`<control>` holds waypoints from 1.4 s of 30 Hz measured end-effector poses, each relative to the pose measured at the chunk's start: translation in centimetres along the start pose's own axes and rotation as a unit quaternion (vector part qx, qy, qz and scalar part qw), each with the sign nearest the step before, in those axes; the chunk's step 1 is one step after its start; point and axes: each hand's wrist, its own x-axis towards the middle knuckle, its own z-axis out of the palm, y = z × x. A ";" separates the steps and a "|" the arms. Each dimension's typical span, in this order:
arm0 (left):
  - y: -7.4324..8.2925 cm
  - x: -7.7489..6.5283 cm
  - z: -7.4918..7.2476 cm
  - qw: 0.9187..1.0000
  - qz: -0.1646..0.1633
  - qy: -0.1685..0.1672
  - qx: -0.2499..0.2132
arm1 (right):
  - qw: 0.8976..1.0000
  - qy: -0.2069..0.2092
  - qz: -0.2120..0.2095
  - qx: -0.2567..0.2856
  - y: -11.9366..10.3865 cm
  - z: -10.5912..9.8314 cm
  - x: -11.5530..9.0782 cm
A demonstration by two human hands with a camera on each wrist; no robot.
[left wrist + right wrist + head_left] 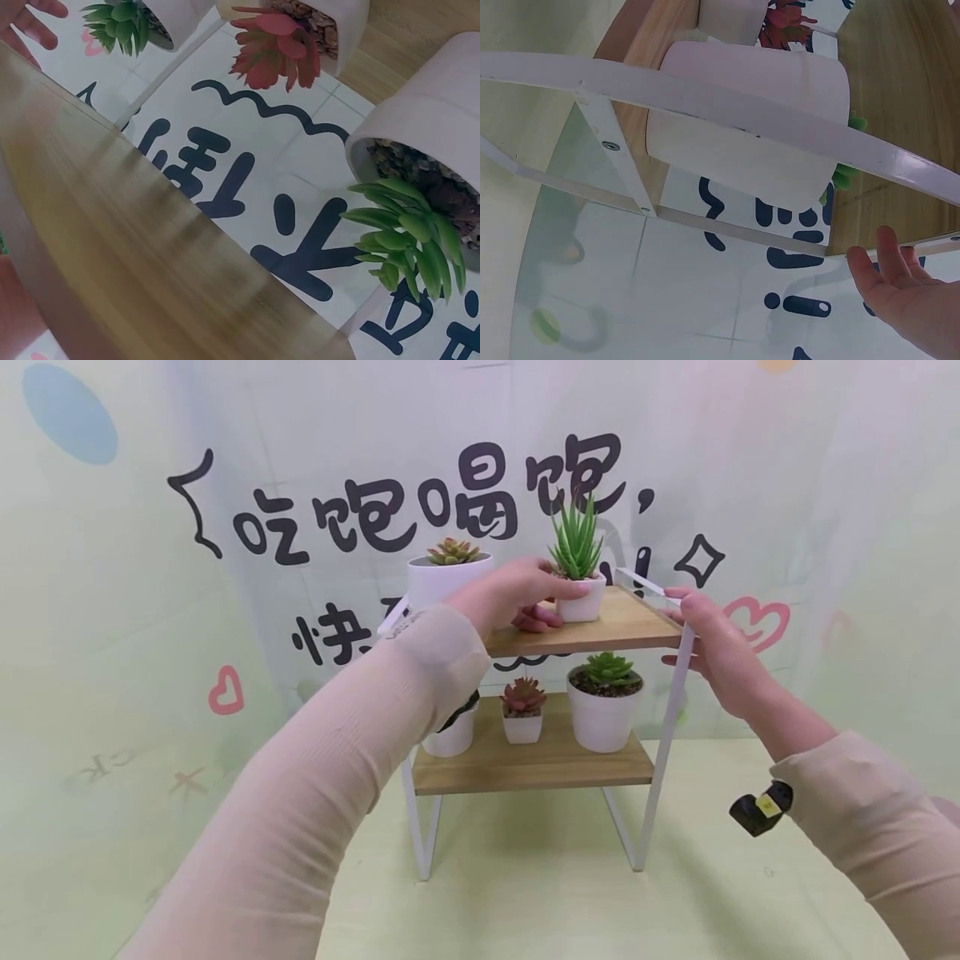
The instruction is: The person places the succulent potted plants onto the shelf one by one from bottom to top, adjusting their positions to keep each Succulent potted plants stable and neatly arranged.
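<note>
On the upper board of a two-tier plant stand [645, 631], my left hand [521, 593] grips a small square white pot [581, 606] holding a spiky green aloe plant [576, 543]. The pot sits near the board's right half, thumb along its front. My right hand [716, 647] holds the stand's white metal frame at the upper right corner, thumb on top and fingers below. In the right wrist view those fingers [889, 262] reach under the upper board [904, 112]. Behind my left wrist, a larger white pot with a reddish-green succulent [453, 553] is partly hidden.
The lower board [525, 774] bears a small pot with a red succulent [522, 727], a round white pot with a green succulent [606, 718], and another white pot [450, 742] partly behind my left sleeve. A printed curtain [300, 585] hangs behind the stand.
</note>
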 end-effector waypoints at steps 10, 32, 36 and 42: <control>0.0 0.4 0.0 1.000 -0.004 0.001 -0.006 | 1.000 -0.002 -0.003 0.005 0.2 0.2 0.0; -0.1 0.7 -0.1 1.000 -0.015 -0.015 -0.016 | 1.000 -0.008 -0.013 0.023 0.2 0.1 0.0; -0.1 0.4 -0.2 1.000 -0.006 -0.021 -0.006 | 1.000 -0.006 -0.013 0.021 0.2 0.2 0.0; -0.6 -1.1 -0.9 0.998 0.023 -0.043 0.040 | 1.000 0.000 -0.008 0.014 0.1 0.2 0.1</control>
